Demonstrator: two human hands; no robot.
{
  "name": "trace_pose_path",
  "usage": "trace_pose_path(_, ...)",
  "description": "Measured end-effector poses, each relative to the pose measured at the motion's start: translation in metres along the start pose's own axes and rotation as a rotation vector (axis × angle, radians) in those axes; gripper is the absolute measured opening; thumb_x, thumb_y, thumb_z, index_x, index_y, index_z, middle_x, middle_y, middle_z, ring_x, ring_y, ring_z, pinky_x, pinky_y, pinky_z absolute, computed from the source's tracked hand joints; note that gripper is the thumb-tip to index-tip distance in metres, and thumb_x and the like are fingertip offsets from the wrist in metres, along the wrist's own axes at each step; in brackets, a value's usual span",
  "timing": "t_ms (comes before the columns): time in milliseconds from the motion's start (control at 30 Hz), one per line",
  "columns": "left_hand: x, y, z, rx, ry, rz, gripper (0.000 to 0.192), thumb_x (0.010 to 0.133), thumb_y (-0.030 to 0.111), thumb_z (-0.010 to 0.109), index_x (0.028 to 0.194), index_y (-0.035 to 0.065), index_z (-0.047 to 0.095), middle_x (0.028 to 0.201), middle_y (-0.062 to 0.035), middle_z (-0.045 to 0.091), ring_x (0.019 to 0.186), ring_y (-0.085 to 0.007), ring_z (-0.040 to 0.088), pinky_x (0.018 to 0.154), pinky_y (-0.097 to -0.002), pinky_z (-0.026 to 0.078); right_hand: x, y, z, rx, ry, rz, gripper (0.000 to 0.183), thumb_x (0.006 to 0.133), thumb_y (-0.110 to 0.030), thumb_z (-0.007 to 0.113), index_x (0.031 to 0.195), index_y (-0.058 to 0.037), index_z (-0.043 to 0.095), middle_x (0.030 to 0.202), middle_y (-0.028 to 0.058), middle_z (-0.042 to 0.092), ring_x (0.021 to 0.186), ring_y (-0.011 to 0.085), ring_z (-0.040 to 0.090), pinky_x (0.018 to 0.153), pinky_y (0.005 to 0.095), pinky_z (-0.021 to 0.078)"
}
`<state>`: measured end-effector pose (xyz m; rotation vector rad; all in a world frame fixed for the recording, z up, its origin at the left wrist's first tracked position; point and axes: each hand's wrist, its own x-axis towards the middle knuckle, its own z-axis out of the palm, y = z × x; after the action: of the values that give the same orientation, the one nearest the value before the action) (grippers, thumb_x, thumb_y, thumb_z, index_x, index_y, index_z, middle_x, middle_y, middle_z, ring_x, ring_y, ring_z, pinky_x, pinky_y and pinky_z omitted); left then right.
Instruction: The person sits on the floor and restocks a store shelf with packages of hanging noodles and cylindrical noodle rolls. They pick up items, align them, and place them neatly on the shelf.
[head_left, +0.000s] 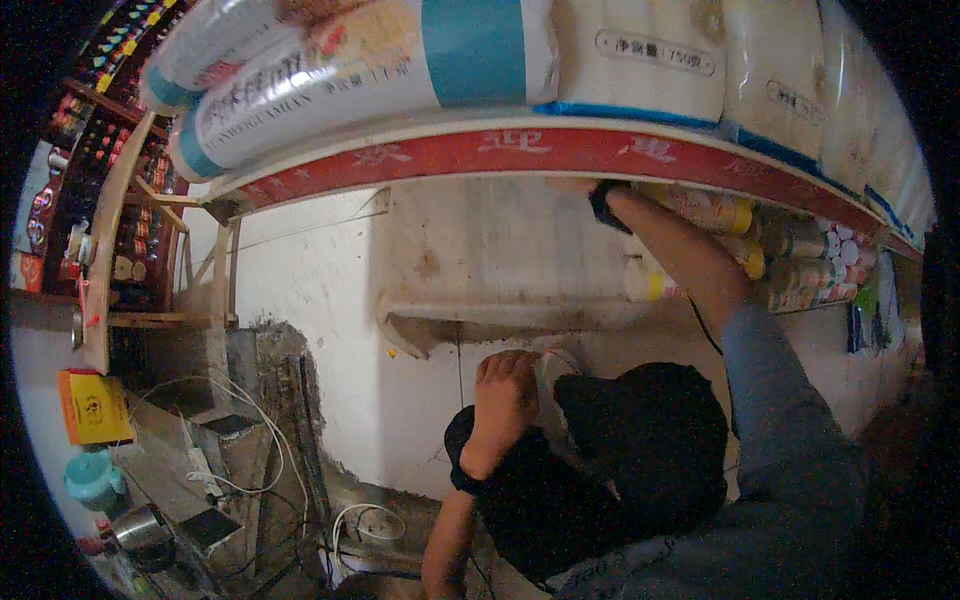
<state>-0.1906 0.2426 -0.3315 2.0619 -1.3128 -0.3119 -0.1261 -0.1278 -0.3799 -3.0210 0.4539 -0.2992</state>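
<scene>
My left hand (510, 386) rests over my black-clad knee with its fingers curled. Its fingertips meet a pale, cloth-like thing (553, 394) lying between my legs; whether they grip it is unclear. My right arm reaches up to the shelf, and my right hand (574, 184) is mostly hidden behind the shelf's red front strip (465, 154). Below that strip is a bare, stained stretch of the lower shelf board (495, 247). Rolled packs of dried noodles with yellow ends (705, 210) lie on it, right beside my right forearm.
Above the strip lie large noodle packs (360, 97) and upright white bags (637, 60). On the left stand a wooden rack (120, 240), a yellow box (97, 409), a turquoise lidded container (91, 478) and a metal pot (142, 529). White cables (281, 442) loop near the floor.
</scene>
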Motion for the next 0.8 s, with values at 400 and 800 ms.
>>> trace_pose_path(400, 0.023, 0.006, -0.006, 0.008, 0.176, -0.045, 0.024, 0.079, 0.006, 0.060, 0.103, 0.0056, 0.064, 0.094, -0.0159, 0.064, 0.090, -0.0354, 0.059, 0.081, -0.0446, 0.045, -0.022, -0.011, 0.002, 0.074, -0.048, -0.075, 0.040, 0.082, -0.011, 0.057, 0.120, 0.0009, 0.053, 0.116, 0.0254, 0.057, 0.113, 0.0352, 0.053, 0.100, 0.0485, 0.0388)
trace_pose_path(800, 0.110, -0.046, 0.021, 0.606, -0.032, -0.059, 0.087, 0.076, 0.021, 0.065, 0.150, 0.0053, 0.021, 0.150, -0.0162, 0.034, 0.139, -0.0327, 0.030, 0.113, -0.0553, 0.022, -0.080, -0.057, -0.011, -0.097, -0.445, -0.267, 0.063, 0.073, -0.022, 0.067, 0.125, 0.0081, 0.049, 0.120, 0.0248, 0.056, 0.106, 0.0374, 0.058, 0.091, 0.0508, 0.0454)
